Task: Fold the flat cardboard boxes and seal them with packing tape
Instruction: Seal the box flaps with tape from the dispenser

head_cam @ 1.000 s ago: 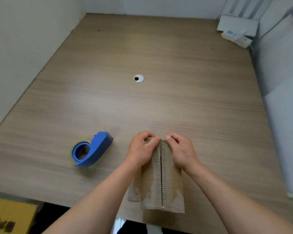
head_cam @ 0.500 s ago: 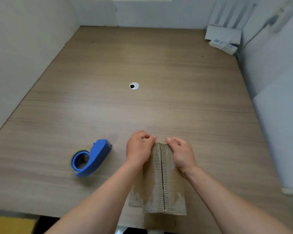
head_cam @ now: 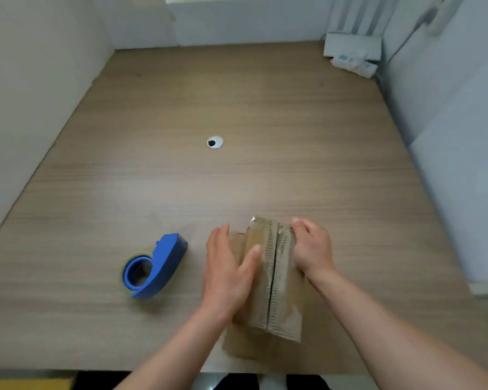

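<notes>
Brown cardboard box [head_cam: 278, 280], straight left-hand fingers [head_cam: 222, 241] against it, right-hand fingers [head_cam: 303, 227] curled round its edge.

I get single view: head-worn wide-angle, high over near edge of tabletop [head_cam: 265, 178], facing forward and down. Left hand [head_cam: 226, 271], right hand [head_cam: 312, 249] low centre, near lens; far wall [head_cam: 251, 21] at top.

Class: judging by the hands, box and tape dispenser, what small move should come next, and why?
Probably the left hand should reach left for the blue tape dispenser. That hand is open and nearest it, the right hand grips the cardboard box, and the two flaps meet at a seam that looks untaped.
</notes>
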